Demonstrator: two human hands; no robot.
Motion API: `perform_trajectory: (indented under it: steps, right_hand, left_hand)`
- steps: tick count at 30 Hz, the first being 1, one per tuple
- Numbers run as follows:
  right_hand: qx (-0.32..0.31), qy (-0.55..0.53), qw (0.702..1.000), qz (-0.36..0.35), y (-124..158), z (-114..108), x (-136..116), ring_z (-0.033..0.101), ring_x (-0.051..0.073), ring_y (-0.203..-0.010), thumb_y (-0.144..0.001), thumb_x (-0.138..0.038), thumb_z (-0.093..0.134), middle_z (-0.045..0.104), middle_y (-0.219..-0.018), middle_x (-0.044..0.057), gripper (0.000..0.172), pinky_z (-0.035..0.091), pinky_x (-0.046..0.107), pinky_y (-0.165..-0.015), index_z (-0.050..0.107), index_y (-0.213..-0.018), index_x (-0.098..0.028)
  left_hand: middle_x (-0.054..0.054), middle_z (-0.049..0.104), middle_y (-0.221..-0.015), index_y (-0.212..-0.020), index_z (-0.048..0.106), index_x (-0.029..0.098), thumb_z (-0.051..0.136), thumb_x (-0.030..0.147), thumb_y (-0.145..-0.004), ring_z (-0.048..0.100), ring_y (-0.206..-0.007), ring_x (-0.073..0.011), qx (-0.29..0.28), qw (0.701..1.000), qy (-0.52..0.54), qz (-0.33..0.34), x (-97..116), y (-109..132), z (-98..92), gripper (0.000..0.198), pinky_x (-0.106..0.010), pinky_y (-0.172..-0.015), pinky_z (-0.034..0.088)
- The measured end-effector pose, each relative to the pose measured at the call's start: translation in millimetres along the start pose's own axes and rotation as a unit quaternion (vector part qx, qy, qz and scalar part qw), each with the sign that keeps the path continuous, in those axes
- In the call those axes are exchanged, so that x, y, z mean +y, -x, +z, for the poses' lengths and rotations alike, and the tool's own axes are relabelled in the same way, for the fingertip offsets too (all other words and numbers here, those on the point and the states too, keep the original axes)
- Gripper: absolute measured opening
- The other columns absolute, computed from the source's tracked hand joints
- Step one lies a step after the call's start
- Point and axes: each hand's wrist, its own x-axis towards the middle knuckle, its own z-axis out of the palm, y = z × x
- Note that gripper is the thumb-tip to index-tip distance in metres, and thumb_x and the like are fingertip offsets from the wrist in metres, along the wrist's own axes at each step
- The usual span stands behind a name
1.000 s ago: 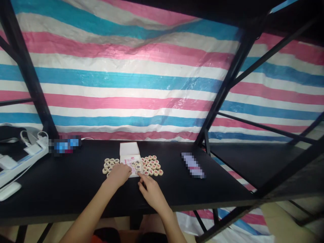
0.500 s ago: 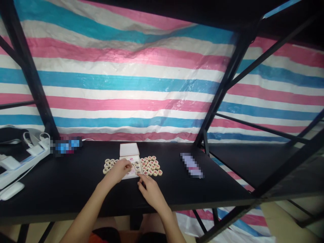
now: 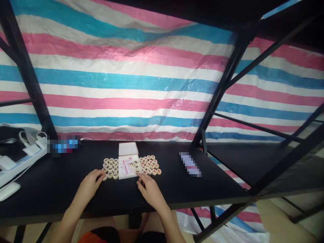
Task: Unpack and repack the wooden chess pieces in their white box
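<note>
Chinese chess pieces with dark characters (image 3: 110, 165) stand in rows left of a small white box (image 3: 125, 175). My left hand (image 3: 92, 182) is at the near left corner of these rows, its fingertips closed on one piece (image 3: 105, 177); the fingers partly cover it. The box lies open with its lid (image 3: 128, 149) folded back, and several dark-lettered pieces (image 3: 136, 166) sit along its right side. My right hand (image 3: 150, 190) rests at the box's near right corner, fingers apart, the index fingertip by the lowest piece there. Red-lettered pieces (image 3: 151, 165) form rows right of the box.
The pieces lie on a black desk (image 3: 167, 189). A blurred phone-like object (image 3: 189, 164) lies to the right. On the left are a white power strip (image 3: 27, 162) with plugs and cables, and another blurred object (image 3: 65, 146). Black metal posts (image 3: 215, 104) frame a striped sheet (image 3: 126, 81).
My left hand has moved from over the box leftward to the near left corner of the dark-lettered rows, with a piece at its fingertips. My right hand has stayed at the box corner.
</note>
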Motion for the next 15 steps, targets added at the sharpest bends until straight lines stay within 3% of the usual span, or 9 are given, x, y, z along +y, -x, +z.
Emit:
perform_trajectory:
  steps: [6,11,15]
  right_hand:
    - [0.002,0.008,1.000,0.001,0,2,2,0.060,0.020,-0.090,-0.086,-0.015,0.047,0.065,-0.092,0.006,0.037,0.047,0.032,-0.087,0.059,-0.120,-0.018]
    - [0.000,0.006,1.000,0.002,0,1,0,0.060,0.020,-0.090,-0.085,-0.015,0.048,0.065,-0.092,0.005,0.037,0.047,0.031,-0.086,0.059,-0.120,-0.019]
    - [0.001,0.000,1.000,0.004,0,-1,-2,0.060,0.019,-0.089,-0.085,-0.015,0.048,0.065,-0.092,0.005,0.037,0.047,0.032,-0.086,0.060,-0.120,-0.019]
  left_hand:
    - [-0.006,0.068,-0.102,-0.095,0.068,0.024,0.042,0.042,-0.087,0.061,-0.096,-0.0255,-0.009,0.998,-0.052,0.018,-2,11,0.2,0.033,-0.038,-0.088,0.048]
    - [-0.008,0.066,-0.104,-0.100,0.068,0.022,0.044,0.036,-0.086,0.061,-0.095,-0.0254,0.030,0.995,-0.086,0.045,-10,13,3.2,0.031,-0.040,-0.089,0.049]
    - [-0.012,0.054,-0.130,-0.119,0.061,0.022,0.056,0.041,-0.081,0.047,-0.124,-0.0312,0.050,0.990,-0.100,0.091,-13,1,10.5,0.043,-0.043,-0.102,0.041]
